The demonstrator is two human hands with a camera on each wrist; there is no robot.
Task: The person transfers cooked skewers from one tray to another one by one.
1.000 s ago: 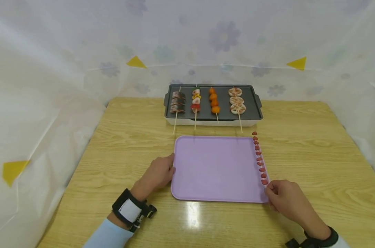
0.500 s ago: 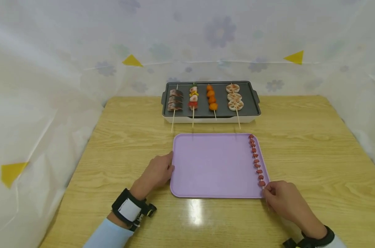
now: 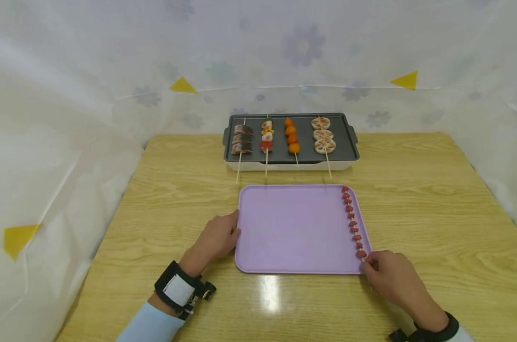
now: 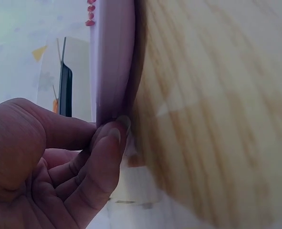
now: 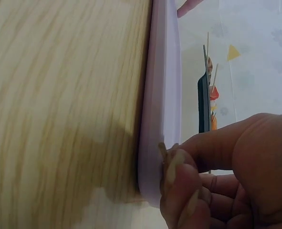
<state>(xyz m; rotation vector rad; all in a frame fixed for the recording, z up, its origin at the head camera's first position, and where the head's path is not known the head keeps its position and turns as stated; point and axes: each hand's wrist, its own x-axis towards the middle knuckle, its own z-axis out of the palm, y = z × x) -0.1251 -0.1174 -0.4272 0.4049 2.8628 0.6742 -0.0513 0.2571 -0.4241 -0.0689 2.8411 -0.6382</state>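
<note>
Above wood (image 3: 177, 166), the right hand (image 3: 395, 278) pinches the red skewer's (image 3: 352, 223) end.

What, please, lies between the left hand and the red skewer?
Only the tray, its surface bare between left hand and red skewer, as the head view shows.

The person's bare left hand (image 3: 213, 239) pinches between thumb and curled fingers; the bare right hand (image 3: 394, 277) likewise pinches, fingers folded toward its palm.
</note>
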